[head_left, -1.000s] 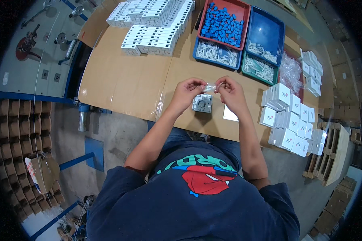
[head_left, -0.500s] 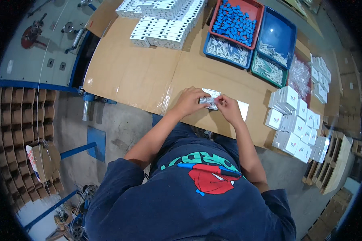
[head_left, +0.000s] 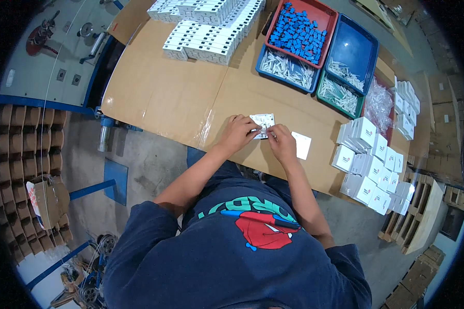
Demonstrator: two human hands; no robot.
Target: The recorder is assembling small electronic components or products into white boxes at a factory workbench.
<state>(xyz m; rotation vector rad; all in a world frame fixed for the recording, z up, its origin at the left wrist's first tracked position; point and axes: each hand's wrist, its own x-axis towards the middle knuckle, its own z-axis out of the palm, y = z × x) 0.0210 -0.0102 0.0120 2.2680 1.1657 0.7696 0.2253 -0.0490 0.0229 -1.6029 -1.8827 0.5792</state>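
I watch the left hand (head_left: 237, 133) and right hand (head_left: 283, 142) pinch a small clear packet (head_left: 263, 130) over the white square piece (head_left: 263, 119) on the cardboard tabletop (head_left: 165, 98). Light, level fingertip grips should steady it best

On the far left of the counter (head_left: 154, 98), white units (head_left: 206, 38) are being kept stacked in rows. To their right, blue pieces (head_left: 298, 38) are being held in a red tray (head_left: 327, 26), by which a blue tray (head_left: 260, 66) just nearer is being partly covered. Slim white pieces (head_left: 288, 68) are being contained there, as well as in a green tray (head_left: 337, 106) and a second blue tray (head_left: 353, 44) farther right. On the right, white boxes (head_left: 371, 162) are being kept grouped near crumpled clear plastic (head_left: 378, 105). Beyond the counter, a wooden pallet (head_left: 423, 219) is being seen at right; at left, brown cardboard dividers (head_left: 31, 154) are being seen nearer than a grey panel (head_left: 28, 85).
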